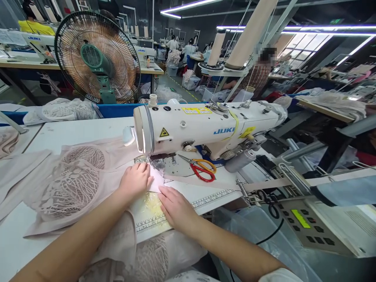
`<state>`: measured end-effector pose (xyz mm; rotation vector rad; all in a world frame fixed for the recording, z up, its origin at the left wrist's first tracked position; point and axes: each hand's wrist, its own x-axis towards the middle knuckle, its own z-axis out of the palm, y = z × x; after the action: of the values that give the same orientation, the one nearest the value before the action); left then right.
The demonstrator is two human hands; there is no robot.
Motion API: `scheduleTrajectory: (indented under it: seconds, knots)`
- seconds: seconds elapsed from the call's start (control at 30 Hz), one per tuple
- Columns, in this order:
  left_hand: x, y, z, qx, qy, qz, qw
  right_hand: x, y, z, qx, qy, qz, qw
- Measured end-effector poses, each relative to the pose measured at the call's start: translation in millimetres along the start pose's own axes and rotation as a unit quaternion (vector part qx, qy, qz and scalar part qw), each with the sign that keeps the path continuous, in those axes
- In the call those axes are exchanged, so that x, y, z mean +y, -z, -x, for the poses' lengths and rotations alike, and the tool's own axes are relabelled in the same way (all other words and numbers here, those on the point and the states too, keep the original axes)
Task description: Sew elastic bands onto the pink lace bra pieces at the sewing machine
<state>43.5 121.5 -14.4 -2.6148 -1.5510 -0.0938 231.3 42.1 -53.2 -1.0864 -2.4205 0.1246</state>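
A white sewing machine [188, 125] stands on the table, its needle area low at the left end. My left hand [135, 181] is close beside the needle, fingers bent and closed on pale pink fabric [155, 177]. At the near edge of this fabric, my right hand [178, 207] has its fingers together, gripping it; the thumb is partly hidden. Beige garment pieces with lace panels [70, 184] spread to the left of my left hand, and more beige lace cloth [152, 254] hangs over the front edge. Scissors [201, 167] with red and orange handles lie right of the needle.
A beige strip [264, 185] runs from a metal guide at right toward the needle. A grey thread cone [241, 160] lies behind it. A control box [323, 227] sits low at right. Beyond the table stand a large fan [98, 58], thread cones [217, 47] and a person [261, 74].
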Motion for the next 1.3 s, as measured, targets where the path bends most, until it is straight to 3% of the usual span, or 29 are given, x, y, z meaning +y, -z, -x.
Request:
scheduleTrajectory:
  seconds: [0.2, 0.37, 0.5, 0.87, 1.3]
  knots:
    - [-8, 5.8, -7, 0.006, -0.013, -0.011, 1.0, -2, -9, -10, -0.003, -0.014, 0.018, 1.0]
    - [1, 7.1, 11, 0.018, -0.103, -0.022, 0.994, -5, -18, -25, 0.021, -0.018, 0.021, 0.999]
    - [4, 1.3, 24, -0.014, -0.089, 0.004, 0.996, -8, -23, -36, 0.035, -0.034, 0.001, 0.999]
    - [-26, 3.5, 22, -0.033, -0.128, 0.034, 0.991, -1, -17, -29, 0.044, -0.007, -0.074, 0.996]
    - [-46, -6.2, 14, -0.039, -0.14, 0.062, 0.987, 0, -11, -29, 0.049, -0.035, -0.124, 0.99]
